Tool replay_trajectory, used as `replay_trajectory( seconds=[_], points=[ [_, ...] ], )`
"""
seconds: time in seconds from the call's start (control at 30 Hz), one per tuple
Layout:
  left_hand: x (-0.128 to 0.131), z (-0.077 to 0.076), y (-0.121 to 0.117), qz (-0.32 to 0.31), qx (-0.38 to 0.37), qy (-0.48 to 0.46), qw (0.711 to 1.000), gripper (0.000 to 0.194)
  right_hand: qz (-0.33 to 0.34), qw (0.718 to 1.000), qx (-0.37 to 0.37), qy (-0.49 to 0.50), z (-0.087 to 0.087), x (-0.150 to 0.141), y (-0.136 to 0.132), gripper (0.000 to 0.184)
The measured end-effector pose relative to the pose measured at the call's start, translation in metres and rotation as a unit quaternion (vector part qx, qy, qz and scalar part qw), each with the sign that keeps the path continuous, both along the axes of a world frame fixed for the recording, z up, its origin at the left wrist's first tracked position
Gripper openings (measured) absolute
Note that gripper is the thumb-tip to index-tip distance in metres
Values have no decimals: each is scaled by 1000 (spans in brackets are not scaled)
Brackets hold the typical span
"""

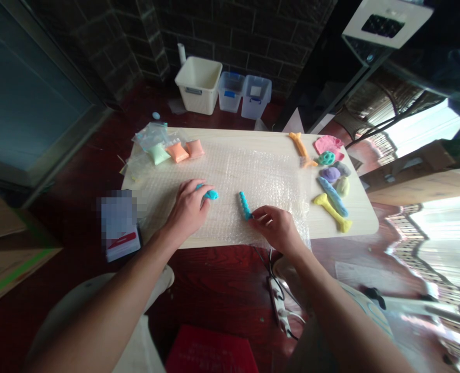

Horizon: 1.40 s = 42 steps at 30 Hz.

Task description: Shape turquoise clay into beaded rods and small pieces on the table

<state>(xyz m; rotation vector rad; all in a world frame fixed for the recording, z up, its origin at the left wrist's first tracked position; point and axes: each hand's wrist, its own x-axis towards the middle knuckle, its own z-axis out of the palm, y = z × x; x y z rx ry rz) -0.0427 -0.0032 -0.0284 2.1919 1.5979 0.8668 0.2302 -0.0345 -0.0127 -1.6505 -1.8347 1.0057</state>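
My left hand [190, 206] is closed around a lump of blue clay [211, 195], part of which sticks out past the fingers above the bubble wrap [230, 176]. Toward the middle of the wrap lies a row of small blue clay balls [244, 204] joined in a line. The fingertips of my right hand [273, 224] are pinched at the near end of this row, and they cover that end. Whether the row is lifted there I cannot tell.
Soft clay packets, green [159, 154] and orange [178, 152], lie at the table's back left. Shaped clay pieces sit on the right, among them a yellow bone [333, 212], an orange bone [303, 149] and a pink piece [328, 145]. Storage bins [199, 85] stand beyond the table.
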Motion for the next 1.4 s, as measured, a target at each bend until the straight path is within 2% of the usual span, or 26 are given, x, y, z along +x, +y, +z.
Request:
replay_trajectory(
  seconds=[0.2,0.37,0.6,0.73,0.83,0.93,1.0,1.07,1.17,1.27,1.4],
  points=[
    [1,1,-1,6,-1,2,1000,34,27,998,58,-16,-5,-2,-1,14],
    [2,0,-2,3,-6,-4,1000,34,37,996,77,-30,-5,-3,-1,12],
    [3,7,-1,-9,1,-10,1000,29,40,996,73,-31,0,-3,-2,14],
    [10,12,-3,-47,-18,-94,994,23,12,999,42,0,2,-2,-3,22],
    [18,14,-8,-71,-111,-209,969,24,-28,998,56,10,2,-1,-3,26],
    [28,17,-14,-103,-213,-321,917,26,-63,995,81,21,5,-2,-3,28],
    [35,22,-18,-128,-260,-379,879,26,-68,992,84,65,11,-4,-4,29],
    [40,27,-20,-156,-304,-414,843,27,-37,988,76,128,19,-8,-7,33],
    [42,30,-23,-182,-367,-431,804,30,49,979,71,183,29,-12,-11,39],
    [38,29,-23,-188,-397,-423,793,29,104,972,97,184,33,-14,-13,32],
    [33,28,-21,-202,-414,-392,796,26,125,971,114,169,32,-14,-12,25]
  ],
)
